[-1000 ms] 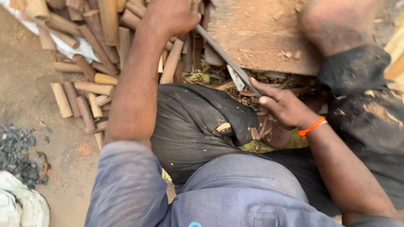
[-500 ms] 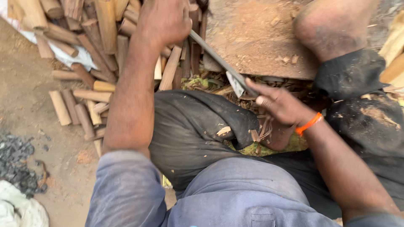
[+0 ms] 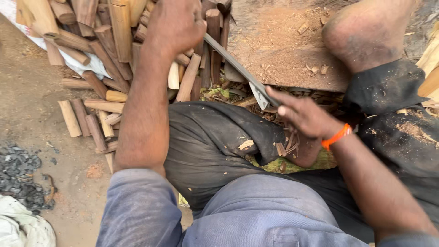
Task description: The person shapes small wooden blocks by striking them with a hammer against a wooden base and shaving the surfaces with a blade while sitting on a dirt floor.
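Two bare hands work over a heap of cut wood, seen from above by the person who owns them. Stretched forward, the left hand (image 3: 176,25) is closed, knuckles up, on the pile of wooden sticks (image 3: 107,50); which stick it grips cannot be told, as the fingers are hidden beneath the hand. Low and to the right of that hand, the right hand (image 3: 304,116) is closed around one end of a long flat metal blade (image 3: 238,68), and an orange band (image 3: 336,136) circles its wrist. From the right hand the blade runs diagonally up and leftward, its far end meeting the underside of the left hand. Just beyond the right hand lies a worn wooden chopping block (image 3: 274,50) dusted with chips and sawdust. Right of the block a bare knee (image 3: 366,32) rises from dark, dusty trousers (image 3: 215,146). Wood shavings (image 3: 286,148) gather in the lap below the right hand. Left of the left forearm, short loose sticks lie scattered on bare earth (image 3: 32,119). Farther left and nearer the body, a small heap of dark charcoal bits (image 3: 18,176) sits beside a pale cloth sack (image 3: 20,228).
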